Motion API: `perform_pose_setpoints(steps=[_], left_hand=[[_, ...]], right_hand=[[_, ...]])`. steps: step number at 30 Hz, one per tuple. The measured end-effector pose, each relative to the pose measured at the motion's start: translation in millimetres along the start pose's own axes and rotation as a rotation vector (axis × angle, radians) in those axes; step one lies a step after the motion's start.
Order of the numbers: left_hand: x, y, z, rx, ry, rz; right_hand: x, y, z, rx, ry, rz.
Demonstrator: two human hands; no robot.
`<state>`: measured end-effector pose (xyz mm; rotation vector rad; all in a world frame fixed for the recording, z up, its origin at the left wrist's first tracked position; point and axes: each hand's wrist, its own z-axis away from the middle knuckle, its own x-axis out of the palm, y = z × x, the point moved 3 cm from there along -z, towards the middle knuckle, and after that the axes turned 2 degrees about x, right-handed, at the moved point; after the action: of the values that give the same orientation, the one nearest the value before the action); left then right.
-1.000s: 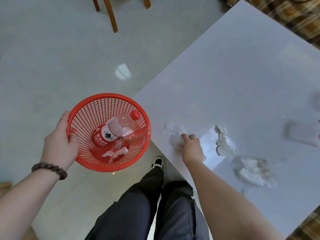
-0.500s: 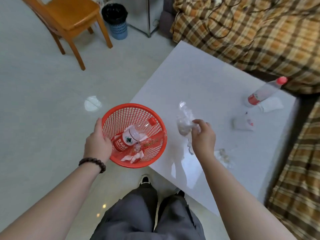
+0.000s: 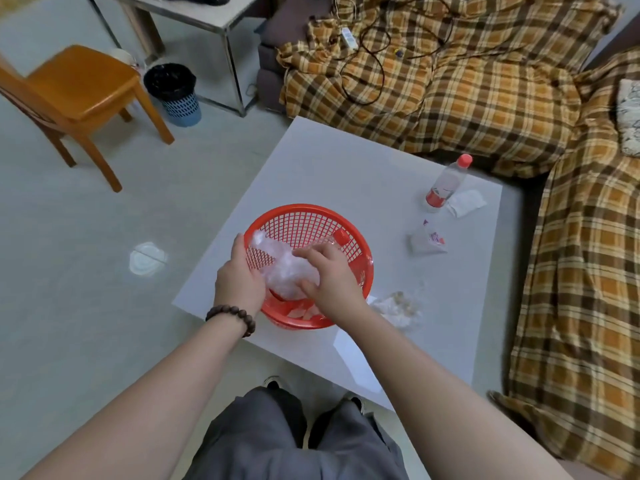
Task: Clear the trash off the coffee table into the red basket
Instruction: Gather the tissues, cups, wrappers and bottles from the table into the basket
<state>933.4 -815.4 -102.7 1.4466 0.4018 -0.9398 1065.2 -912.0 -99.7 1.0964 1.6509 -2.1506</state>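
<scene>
My left hand (image 3: 239, 282) grips the basket (image 3: 360, 268) rim near the table (image 3: 311, 161) edge at 6 o'clock, right hand (image 3: 329, 275) spread loose over clear wrap (image 3: 284, 271) inside, bottle (image 3: 446, 181) at 2, bare tabletop toward 12.

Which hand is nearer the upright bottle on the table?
The right. The right hand is over the red basket, on the side toward the upright bottle. The left hand grips the basket's opposite rim, farther off.

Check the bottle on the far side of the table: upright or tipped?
Upright. The bottle stands on its base on the table, red cap on top, beside a white wrapper.
</scene>
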Motion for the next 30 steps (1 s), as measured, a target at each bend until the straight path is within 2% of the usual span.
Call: perform_pose_setpoints(steps=[2,4,8,11,14,19,25,30], left_hand=[[-1.3,-4.1,0.8,-0.028,-0.01,0.013],[-3.8,-10.6,1.8,-0.057,-0.017,0.003],[-11.6,-24.9,5.1,-0.106,0.04,-0.043],[-12.9,-34.8,7.6,-0.137,0.08,-0.067],[-9.8,-42.7,5.5,-0.13,0.106,-0.109],[0.8,-58.3,-2.5,-0.111,0.133,-0.159],[-0.2,-78.4,6.9,-0.103,0.128,-0.227],[-10.2,-84.6,5.9,-0.105,0.138,-0.337]], right_hand=[[-3.9,4.3,-0.1,-0.005,0.003,0.003],[-13.2,13.1,-2.2,0.029,0.088,-0.066],[-27.3,57.7,-7.4,0.176,0.194,-0.087],[-21.5,111.6,-6.9,0.36,0.153,-0.033],[-1.4,162.4,-6.3,0.49,0.032,0.044],[47.9,213.9,-24.9,0.48,-0.167,0.144],[110.0,234.5,-38.5,0.375,-0.399,0.336],[121.5,238.3,-36.1,0.341,-0.311,0.451]])
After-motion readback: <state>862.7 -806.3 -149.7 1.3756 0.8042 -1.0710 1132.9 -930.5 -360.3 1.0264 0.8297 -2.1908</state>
